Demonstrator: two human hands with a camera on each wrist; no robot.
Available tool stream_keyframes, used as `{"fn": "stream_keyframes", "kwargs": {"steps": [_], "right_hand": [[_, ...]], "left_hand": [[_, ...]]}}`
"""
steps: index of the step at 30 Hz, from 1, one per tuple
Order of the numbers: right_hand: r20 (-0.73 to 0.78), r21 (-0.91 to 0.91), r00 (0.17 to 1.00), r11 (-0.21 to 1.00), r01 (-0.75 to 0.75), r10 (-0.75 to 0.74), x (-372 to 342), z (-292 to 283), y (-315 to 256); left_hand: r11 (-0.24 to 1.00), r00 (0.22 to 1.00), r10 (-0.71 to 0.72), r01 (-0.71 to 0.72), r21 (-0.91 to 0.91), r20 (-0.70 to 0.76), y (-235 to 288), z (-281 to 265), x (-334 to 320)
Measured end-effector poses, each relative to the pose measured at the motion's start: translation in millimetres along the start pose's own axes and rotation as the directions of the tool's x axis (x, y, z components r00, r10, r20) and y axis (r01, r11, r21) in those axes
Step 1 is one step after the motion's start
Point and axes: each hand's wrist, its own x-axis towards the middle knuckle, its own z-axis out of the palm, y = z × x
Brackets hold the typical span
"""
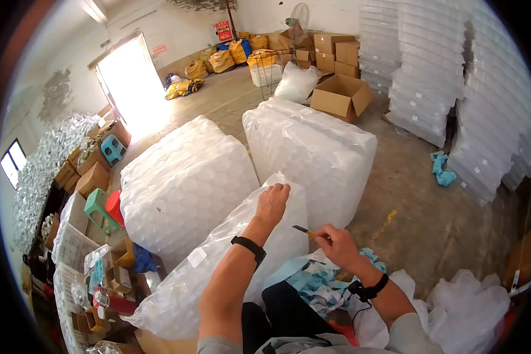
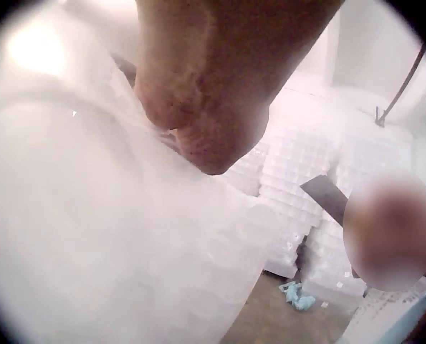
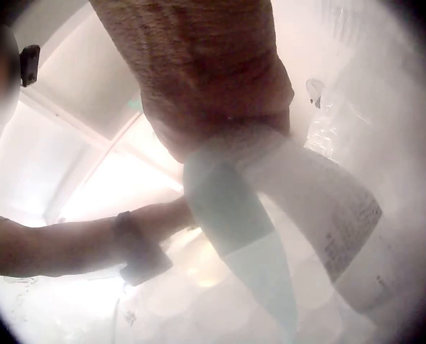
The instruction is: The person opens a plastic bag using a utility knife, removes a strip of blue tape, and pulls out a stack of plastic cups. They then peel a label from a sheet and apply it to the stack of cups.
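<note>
My left hand grips the gathered upper edge of a clear plastic bag, which slants across in front of my legs. A box cutter with a yellow handle is in my right hand, held between thumb and fingers. Its blade is out and points left toward the bag; it shows as a grey blade in the left wrist view. Printed pale blue and white strips hang at the right hand in the right wrist view. Whether that hand holds them I cannot tell.
Two large plastic-wrapped bundles stand just beyond the bag. Blue and white strips lie heaped by my legs. Tall stacks of clear trays rise at right; an opened carton sits behind. Stools and boxes line the left.
</note>
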Motion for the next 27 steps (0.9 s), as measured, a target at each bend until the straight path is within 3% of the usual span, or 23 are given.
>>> {"fn": "stream_keyframes", "kwargs": {"steps": [4,7,12,14,17,27], "right_hand": [[-0.017,0.001,0.999,0.999,-0.046,0.046,5,-9,2],[-0.061,-0.21,0.991,0.972,0.103,-0.119,24,-12,17],[-0.027,-0.349,0.954,0.897,0.272,-0.3,65,-12,20],[0.107,-0.513,0.934,0.786,0.346,-0.341,79,-12,20],[0.204,-0.587,0.933,0.726,0.359,-0.297,94,-11,18],[0.273,-0.591,0.881,0.656,0.47,-0.385,112,-5,14]], "left_hand": [[0.998,0.999,0.008,-0.01,0.062,0.039,-4,2,1],[1.0,0.999,0.022,-0.022,0.012,0.045,-11,1,-2],[0.998,0.998,0.018,-0.015,-0.054,0.053,-19,-5,-1],[0.997,0.998,0.014,-0.009,-0.074,0.06,-21,-7,-1],[0.993,0.999,0.028,-0.024,-0.116,0.033,-23,-7,1],[0.99,1.0,0.021,-0.021,-0.142,0.0,-21,-8,1]]}}
